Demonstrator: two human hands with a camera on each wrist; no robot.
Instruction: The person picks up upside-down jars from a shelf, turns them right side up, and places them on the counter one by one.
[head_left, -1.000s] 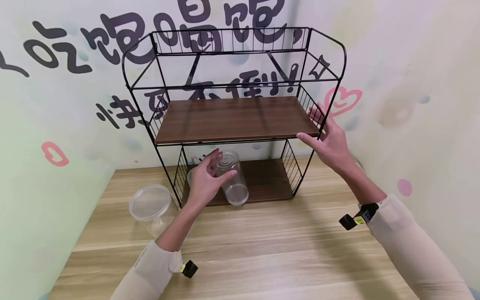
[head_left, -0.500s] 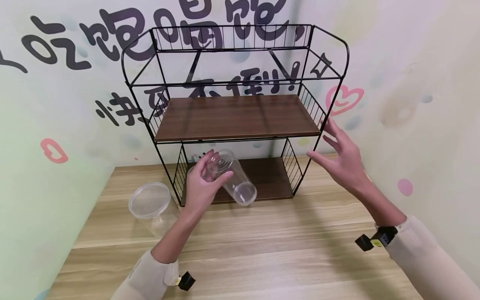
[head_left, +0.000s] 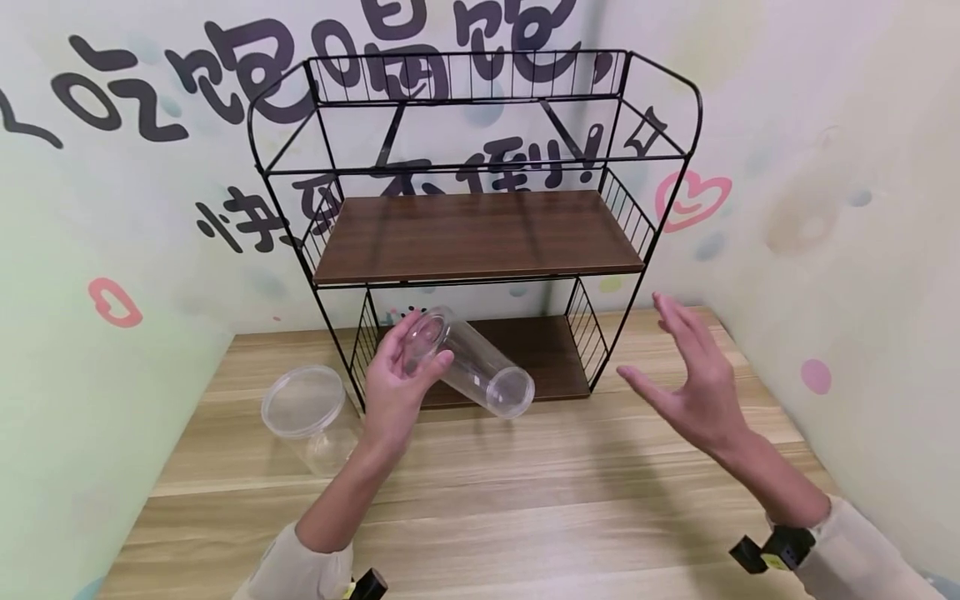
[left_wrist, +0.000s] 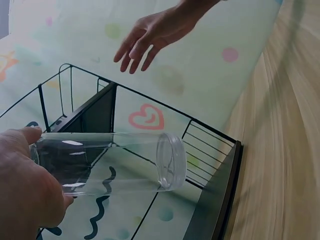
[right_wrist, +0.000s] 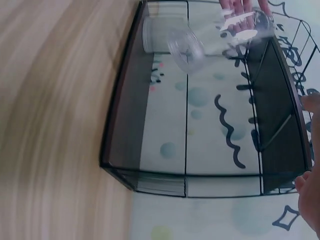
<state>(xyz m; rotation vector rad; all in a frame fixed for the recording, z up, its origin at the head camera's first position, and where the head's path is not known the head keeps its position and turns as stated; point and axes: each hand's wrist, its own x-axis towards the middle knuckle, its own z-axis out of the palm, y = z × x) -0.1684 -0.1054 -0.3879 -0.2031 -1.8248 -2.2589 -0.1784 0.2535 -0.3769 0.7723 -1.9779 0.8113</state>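
Observation:
My left hand [head_left: 390, 396] grips a tall clear plastic jar [head_left: 472, 358] by one end, thumb on the near side and fingers behind. The jar is tilted, its lidded-looking end pointing down to the right, in front of the rack's lower opening. In the left wrist view the jar [left_wrist: 115, 162] reaches out from the left hand [left_wrist: 25, 185]. My right hand [head_left: 701, 387] is spread in the air right of the rack, touching nothing. A two-tier black wire rack [head_left: 480, 237] with dark wood shelves stands against the wall.
A wide clear jar [head_left: 303, 408] stands on the wooden table [head_left: 525, 500], left of the rack. Another clear container [right_wrist: 152, 35] is on the lower shelf's left end, mostly hidden by the left hand in the head view. Walls close in at both sides.
The jar in my left hand has tipped further over, its far end swinging right and toward me. My right hand has left the rack's right side and moved down and right.

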